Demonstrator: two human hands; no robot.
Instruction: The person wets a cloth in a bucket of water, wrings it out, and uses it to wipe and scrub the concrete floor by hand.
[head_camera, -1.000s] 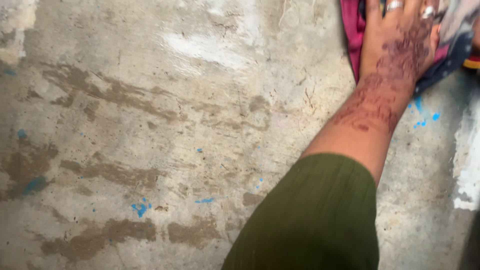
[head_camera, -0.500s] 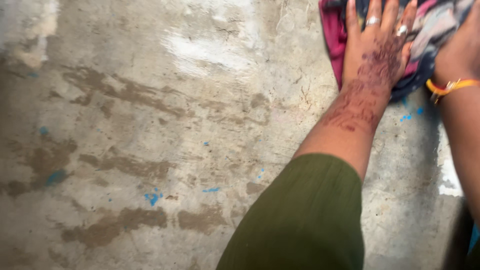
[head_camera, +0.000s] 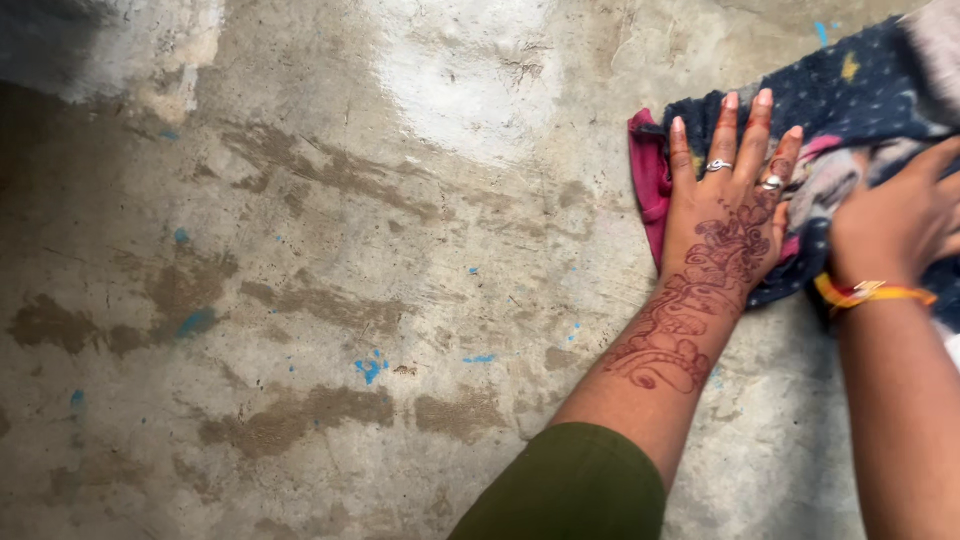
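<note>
Head view: two hands, left hand (head_camera: 725, 215) and right hand (head_camera: 895, 225), press one cloth (head_camera: 850, 100).

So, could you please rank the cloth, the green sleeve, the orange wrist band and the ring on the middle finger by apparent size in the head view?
1. Cloth, cut off by the frame edge.
2. Green sleeve, nearer the camera, so unsure against the cloth.
3. Orange wrist band.
4. Ring.

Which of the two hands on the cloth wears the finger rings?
The left hand, flat on the dark blue and pink cloth; it has henna patterns too. The right hand only shows an orange wristband.
</note>
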